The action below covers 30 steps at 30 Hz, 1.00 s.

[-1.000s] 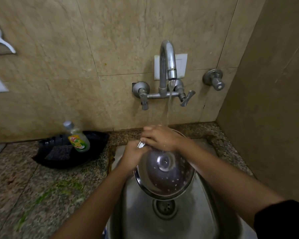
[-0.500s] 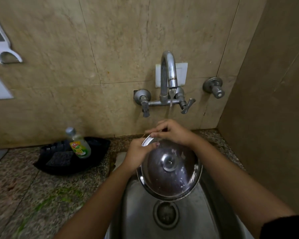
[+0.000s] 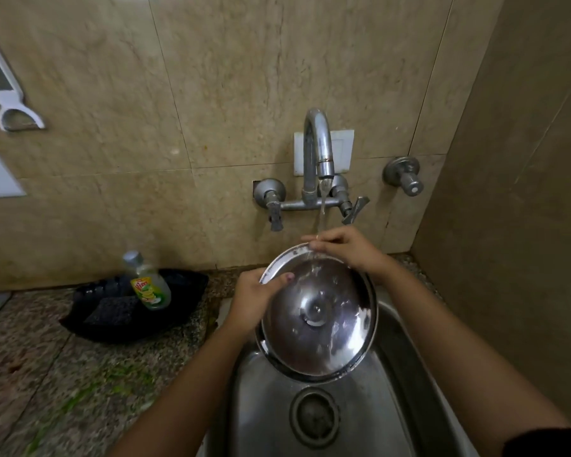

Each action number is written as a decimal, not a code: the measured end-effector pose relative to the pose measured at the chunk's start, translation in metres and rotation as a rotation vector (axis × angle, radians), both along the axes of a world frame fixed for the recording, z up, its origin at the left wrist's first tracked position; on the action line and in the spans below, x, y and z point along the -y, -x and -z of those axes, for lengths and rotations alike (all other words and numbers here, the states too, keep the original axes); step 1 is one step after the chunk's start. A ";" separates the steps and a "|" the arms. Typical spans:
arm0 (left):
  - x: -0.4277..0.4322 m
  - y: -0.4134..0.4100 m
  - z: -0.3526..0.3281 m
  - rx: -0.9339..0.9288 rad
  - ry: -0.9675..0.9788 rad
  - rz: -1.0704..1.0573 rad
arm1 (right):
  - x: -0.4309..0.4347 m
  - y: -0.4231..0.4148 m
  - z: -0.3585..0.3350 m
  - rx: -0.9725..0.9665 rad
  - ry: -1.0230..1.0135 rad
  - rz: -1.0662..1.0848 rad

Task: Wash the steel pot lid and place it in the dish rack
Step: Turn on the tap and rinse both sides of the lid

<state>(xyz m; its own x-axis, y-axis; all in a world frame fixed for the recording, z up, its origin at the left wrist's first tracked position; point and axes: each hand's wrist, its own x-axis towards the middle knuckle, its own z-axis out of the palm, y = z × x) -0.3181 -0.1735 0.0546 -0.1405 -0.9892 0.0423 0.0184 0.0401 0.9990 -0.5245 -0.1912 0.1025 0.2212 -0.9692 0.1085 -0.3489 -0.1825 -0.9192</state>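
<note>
The round steel pot lid (image 3: 320,311) is held tilted over the steel sink (image 3: 264,407), its domed top with the small knob facing me. My left hand (image 3: 254,301) grips the lid's left rim, thumb lying on the top face. My right hand (image 3: 346,249) holds the far rim, fingers curled over the edge right under the water stream. Water runs from the tap (image 3: 317,153) onto the lid's upper edge and spreads over it. No dish rack is in view.
A dish soap bottle (image 3: 147,282) and a dark scrub pad (image 3: 112,310) rest in a black tray (image 3: 185,291) on the granite counter (image 3: 47,374) to the left. The drain (image 3: 314,417) lies below the lid. A side wall (image 3: 515,225) stands close on the right.
The lid has turned and tilted a little more toward me under the stream. My right hand slid along the far rim; soap suds seen earlier are gone. The view shifted downward.
</note>
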 end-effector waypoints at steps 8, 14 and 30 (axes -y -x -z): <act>-0.003 0.007 0.000 0.110 0.064 0.031 | -0.003 -0.023 0.001 -0.190 0.045 -0.093; -0.004 -0.004 0.005 -0.065 -0.029 -0.131 | -0.005 0.007 0.007 0.111 -0.051 0.164; 0.010 0.002 -0.001 0.141 -0.029 0.070 | -0.010 0.002 0.020 0.198 -0.043 0.195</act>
